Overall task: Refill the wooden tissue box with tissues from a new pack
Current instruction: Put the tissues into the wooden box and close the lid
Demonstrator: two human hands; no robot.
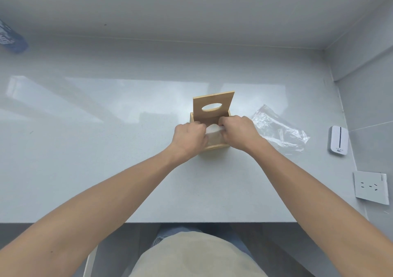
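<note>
The wooden tissue box stands on the pale counter, a little right of centre. Its lid, with an oval slot, is raised upright at the far side. A white stack of tissues sits in the open box, bulging up in the middle. My left hand grips the stack's left side and my right hand grips its right side, fingers curled down into the box. The lower part of the stack is hidden by the box walls and my hands.
An empty clear plastic wrapper lies crumpled just right of the box. A white device and a wall socket are on the right wall. A blue packet sits at the far left. The counter's front edge is near my body.
</note>
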